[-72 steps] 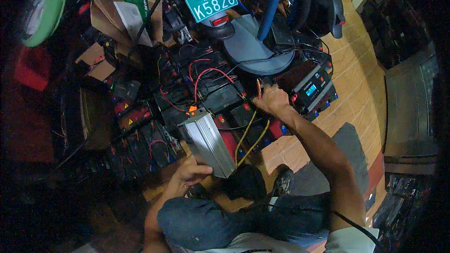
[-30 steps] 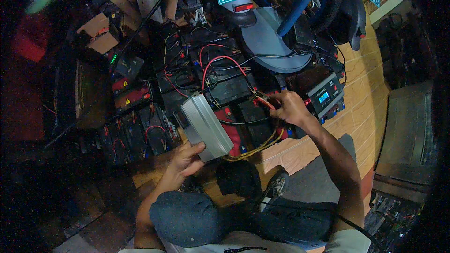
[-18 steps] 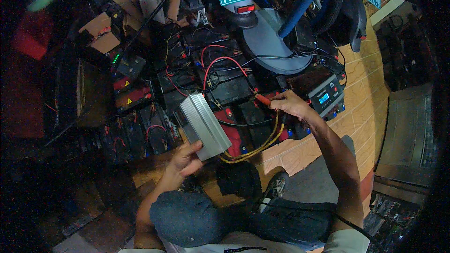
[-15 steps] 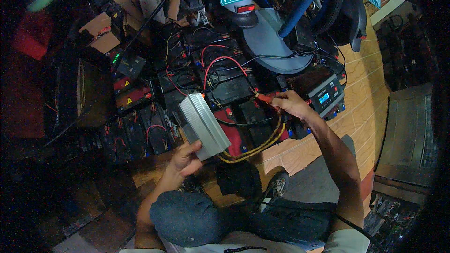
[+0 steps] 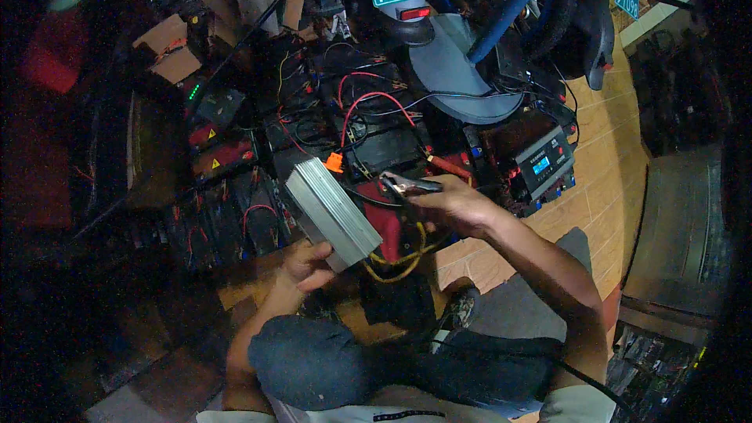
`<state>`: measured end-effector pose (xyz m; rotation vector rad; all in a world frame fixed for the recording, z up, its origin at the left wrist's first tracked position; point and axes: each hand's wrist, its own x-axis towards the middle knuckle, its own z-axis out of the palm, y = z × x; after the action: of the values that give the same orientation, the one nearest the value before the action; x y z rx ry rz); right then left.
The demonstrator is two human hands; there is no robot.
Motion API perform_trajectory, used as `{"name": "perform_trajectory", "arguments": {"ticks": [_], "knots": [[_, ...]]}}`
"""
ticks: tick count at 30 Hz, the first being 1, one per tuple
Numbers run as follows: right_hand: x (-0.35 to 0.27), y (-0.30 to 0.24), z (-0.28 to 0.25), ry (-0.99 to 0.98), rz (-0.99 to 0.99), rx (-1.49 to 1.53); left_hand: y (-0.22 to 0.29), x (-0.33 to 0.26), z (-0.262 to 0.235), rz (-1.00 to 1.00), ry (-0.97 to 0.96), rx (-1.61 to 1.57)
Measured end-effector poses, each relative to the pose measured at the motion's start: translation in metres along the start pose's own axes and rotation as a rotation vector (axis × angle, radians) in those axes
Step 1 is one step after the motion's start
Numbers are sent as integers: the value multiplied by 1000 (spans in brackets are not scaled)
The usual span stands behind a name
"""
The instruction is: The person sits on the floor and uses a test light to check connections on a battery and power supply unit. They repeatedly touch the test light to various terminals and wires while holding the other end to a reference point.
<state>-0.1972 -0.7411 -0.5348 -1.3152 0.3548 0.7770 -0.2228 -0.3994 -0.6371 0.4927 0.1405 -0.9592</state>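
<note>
My left hand is closed round the lower end of a silver finned metal box, held tilted above a row of dark batteries. An orange connector shows at the box's upper end, and yellow cables loop out from its lower end. In my right hand is a clamp with metal jaws and a dark handle, pointing left toward the box. A red-handled clamp sits at a battery just beyond that hand.
A grey charger with a lit screen stands on the right. Red and black wires with clips cross the batteries. Behind them are a scooter's grey rear fender and a blue tube. Cardboard boxes lie at the far left.
My right hand has left the red-handled clamp and moved left and nearer, now holding the dark-handled clamp. The yellow cables have shifted left with it. The metal box has moved slightly left.
</note>
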Motion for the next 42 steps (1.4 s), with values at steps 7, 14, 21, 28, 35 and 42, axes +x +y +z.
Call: {"name": "perform_trajectory", "arguments": {"ticks": [7, 14, 21, 28, 35, 42], "knots": [[25, 42, 50, -98, 8, -327, 3, 14, 41, 152, 28, 6], [14, 54, 52, 96, -659, -821, 4, 5, 10, 62, 222, -98], [10, 41, 40, -25, -753, -1083, -5, 4, 4, 86, 278, -165], [33, 39, 8, 508, -599, -797, 7, -13, 15, 62, 271, -213], [56, 43, -6, 433, -142, -469, 8, -24, 16, 42, 337, 61], [59, 34, -5, 427, -130, -530, 12, -24, 43, 27, 418, 203]]}}
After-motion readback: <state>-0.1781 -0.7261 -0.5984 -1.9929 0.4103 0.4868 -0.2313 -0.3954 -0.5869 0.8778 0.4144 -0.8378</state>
